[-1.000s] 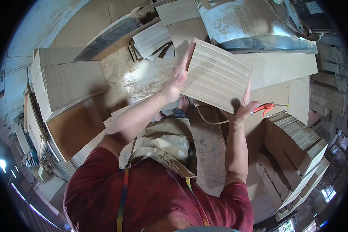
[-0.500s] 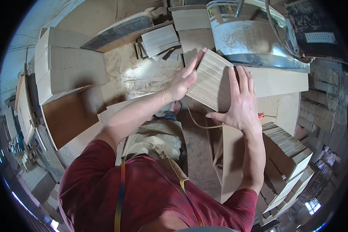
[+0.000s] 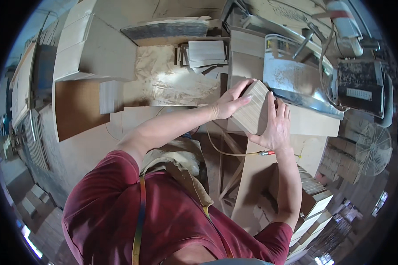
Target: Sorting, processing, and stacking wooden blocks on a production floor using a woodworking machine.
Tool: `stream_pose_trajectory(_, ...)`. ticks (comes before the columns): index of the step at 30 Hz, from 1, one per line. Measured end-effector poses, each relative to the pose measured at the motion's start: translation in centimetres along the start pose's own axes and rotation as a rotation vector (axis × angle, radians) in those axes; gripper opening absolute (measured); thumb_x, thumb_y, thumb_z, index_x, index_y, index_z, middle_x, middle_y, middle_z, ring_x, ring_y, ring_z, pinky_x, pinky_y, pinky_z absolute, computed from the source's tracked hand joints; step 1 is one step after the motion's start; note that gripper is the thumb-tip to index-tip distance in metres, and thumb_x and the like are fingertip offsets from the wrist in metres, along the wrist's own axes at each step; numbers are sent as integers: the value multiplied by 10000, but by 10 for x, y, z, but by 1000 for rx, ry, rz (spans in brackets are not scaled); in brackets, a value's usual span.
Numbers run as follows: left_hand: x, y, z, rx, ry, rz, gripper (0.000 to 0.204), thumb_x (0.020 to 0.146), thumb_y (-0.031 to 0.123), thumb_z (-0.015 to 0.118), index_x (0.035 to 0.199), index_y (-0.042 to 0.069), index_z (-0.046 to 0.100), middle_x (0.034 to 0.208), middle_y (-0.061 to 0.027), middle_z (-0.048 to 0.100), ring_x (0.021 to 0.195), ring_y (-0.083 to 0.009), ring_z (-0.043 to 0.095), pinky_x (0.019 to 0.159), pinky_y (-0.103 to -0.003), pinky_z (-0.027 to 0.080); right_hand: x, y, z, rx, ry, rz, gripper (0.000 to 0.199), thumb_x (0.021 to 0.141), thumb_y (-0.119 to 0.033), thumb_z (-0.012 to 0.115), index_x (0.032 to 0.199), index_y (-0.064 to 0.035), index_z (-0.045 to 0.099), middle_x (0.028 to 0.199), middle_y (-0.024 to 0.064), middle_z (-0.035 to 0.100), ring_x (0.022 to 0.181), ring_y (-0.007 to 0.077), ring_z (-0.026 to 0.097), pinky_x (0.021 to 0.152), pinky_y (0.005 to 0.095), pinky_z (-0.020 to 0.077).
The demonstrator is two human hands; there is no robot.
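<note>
A stack of thin wooden boards (image 3: 250, 110) is held tilted between my two hands, its striped edges facing up. My left hand (image 3: 233, 101) presses on its left end, fingers stretched along the far side. On the right end rests my right hand (image 3: 276, 126), thumb at the near corner and fingers reaching up the side. The stack hangs in front of a metal-covered machine (image 3: 292, 77) with a dusty, shiny housing. Below the right hand runs a thin tan hose (image 3: 234, 154) with an orange-red fitting (image 3: 266, 153).
Several loose boards (image 3: 207, 50) lie at the back of a dusty worktable (image 3: 159, 88). Tall board stacks (image 3: 104, 44) stand at the left beside a brown panel (image 3: 79, 110). More stacked boards (image 3: 316, 190) sit at the lower right, near a wire-caged fan (image 3: 373, 148).
My view has turned, so the surroundings sit differently. Both hands still hold the board stack, which is now tilted more steeply and seen with its edges narrower.
</note>
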State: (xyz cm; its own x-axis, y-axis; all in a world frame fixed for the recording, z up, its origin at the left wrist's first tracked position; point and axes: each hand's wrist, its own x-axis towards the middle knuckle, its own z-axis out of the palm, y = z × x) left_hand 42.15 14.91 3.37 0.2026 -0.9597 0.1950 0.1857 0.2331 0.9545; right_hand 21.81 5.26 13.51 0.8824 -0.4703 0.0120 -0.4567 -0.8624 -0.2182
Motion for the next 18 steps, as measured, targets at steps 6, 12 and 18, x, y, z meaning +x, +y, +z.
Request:
stream_pose_trajectory(6,9,-14,3,122,0,-19,782,1076,367,583,1700,0,288,1665,-207,454,1469,-320,504,1208,-425,401,3,15,5,-12,60,-73,1397,582,-627,874,1676,43,323,1398,331,504,1177,488,525,1083,610,443)
stream_pose_trajectory(12,30,-8,25,125,-32,-246,777,1095,382,604,1714,25,299,1702,-210,441,1472,-323,537,1201,-449,451,-9,54,12,-41,53,-124,1384,640,-680,851,1688,45,309,1410,328,500,1246,502,517,1098,629,442)
stream_pose_trajectory(18,-5,-13,-6,129,196,-119,741,1097,441,644,1659,20,408,1662,-205,496,1473,-322,538,1212,-443,436,-12,64,9,230,5,110,1272,723,-542,854,1704,36,287,1514,335,486,1320,507,526,1153,608,440)
